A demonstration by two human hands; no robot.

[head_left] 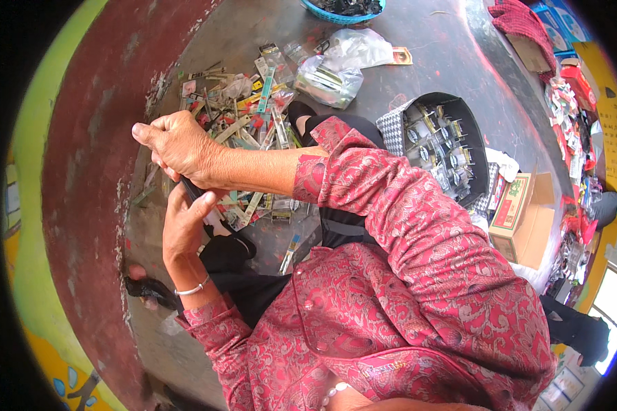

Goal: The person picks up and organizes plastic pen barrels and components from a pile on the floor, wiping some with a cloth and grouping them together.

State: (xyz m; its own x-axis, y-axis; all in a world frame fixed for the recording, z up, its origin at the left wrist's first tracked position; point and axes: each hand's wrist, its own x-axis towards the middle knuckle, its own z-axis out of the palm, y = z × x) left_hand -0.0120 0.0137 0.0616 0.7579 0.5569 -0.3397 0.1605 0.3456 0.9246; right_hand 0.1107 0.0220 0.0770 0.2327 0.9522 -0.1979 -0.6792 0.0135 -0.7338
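Note:
My right hand [185,145] is closed, knuckles up, at the left of the floor pile. Just below it my left hand [185,222], with a pale bangle [192,286] at its wrist, has thumb and fingers bent together. Between the two hands a narrow dark piece [193,185] shows. Most of it is hidden by my fingers, so its kind is unclear. Beyond and beside my hands lies a heap of small packets, strips and cards [243,130] on the floor.
A clear plastic bag [325,81] and a white bag [356,48] lie past the heap. To the right stand a checked-sided basket [393,131] of packaged pieces and an open cardboard box [528,222]. A blue basket [343,17] holds dark material. A maroon-painted wall [89,151] curves along the left.

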